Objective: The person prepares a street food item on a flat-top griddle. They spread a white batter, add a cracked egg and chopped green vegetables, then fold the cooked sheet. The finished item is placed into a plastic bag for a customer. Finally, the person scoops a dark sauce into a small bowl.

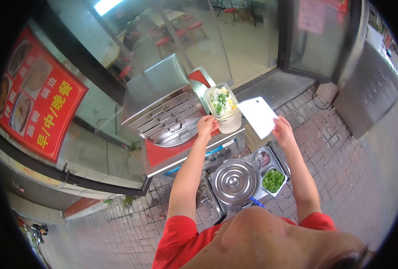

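Note:
My right hand (282, 130) grips a white rectangular plate or scraper (258, 116) by its near right edge; it has a small hole by the far edge. My left hand (208, 125) is at the near left corner of a clear plastic box (222, 101), fingers bent. Whether it grips the box or only touches it cannot be told. Chopped green onion and white and yellow pieces of food (223, 102) fill the box. Directly below it is a stack of pale round dishes (230, 125) on the front of a stainless steel drawer steamer (167, 114).
A lidded steel pot (234, 181) stands close before me, with a blue handle (256, 202) beside it. To its right are a tub of chopped greens (273, 180) and a small bowl (263, 158). Behind the steamer are glass doors (199, 37); a metal panel (365, 90) leans at right.

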Available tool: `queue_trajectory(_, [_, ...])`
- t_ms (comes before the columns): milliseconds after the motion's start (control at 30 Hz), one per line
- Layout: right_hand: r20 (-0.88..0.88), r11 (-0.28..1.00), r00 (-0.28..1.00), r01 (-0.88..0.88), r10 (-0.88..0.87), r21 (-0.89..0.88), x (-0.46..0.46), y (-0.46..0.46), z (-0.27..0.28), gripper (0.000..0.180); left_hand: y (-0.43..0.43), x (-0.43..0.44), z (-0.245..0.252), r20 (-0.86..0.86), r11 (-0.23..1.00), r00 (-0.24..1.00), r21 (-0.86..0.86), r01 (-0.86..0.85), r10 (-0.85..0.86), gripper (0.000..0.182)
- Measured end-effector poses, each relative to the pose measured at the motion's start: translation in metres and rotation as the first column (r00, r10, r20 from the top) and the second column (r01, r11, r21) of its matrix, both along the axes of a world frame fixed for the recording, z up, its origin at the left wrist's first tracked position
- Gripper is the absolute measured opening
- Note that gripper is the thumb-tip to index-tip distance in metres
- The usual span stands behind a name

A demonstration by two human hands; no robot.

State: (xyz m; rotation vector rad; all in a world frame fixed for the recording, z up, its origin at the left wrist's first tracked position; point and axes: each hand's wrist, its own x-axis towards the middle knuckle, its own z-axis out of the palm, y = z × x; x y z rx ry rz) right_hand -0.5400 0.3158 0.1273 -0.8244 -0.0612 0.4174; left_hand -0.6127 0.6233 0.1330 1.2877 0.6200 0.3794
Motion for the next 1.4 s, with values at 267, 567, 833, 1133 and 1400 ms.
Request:
queue_trajectory(267, [-0.08, 0.997, 0.997, 0.014, -0.02, -0.077, -0.013, -0.061, -0.007, 0.008, -0.005, 0.021, 0.001, -0.077, 0.993, 0.997, 0.12, -0.002, 0.012, 0.016])
queue_trajectory(567, [-0.098, 0.992, 0.995, 0.009, -0.021, -0.125, -0.019, -0.061, 0.016, 0.01, 0.004, 0.034, 0.014, -0.243, 0.929, 0.967, 0.369, 0.014, 0.082, 0.02])
queue_trajectory(833, [-0.128, 0.997, 0.992, 0.009, -0.019, -0.076, -0.009, -0.063, 0.006, 0.013, 0.022, 0.042, 0.014, 0.012, 0.993, 1.0, 0.117, -0.005, 0.004, 0.017])
queue_trajectory(1133, [-0.04, 0.988, 0.998, 0.039, -0.045, -0.148, 0.044, 0.022, 0.011, 0.015, 0.004, -0.027, -0.019, 0.41, 0.985, 0.909, -0.172, -0.002, 0.074, 0.004])
queue_trajectory(1400, [0.042, 0.896, 0.997, -0.035, 0.06, -0.443, 0.083, 0.154, 0.006, 0.016, -0.034, -0.151, 0.004, 0.349, 0.986, 0.923, -0.02, -0.167, 0.164, 0.012])
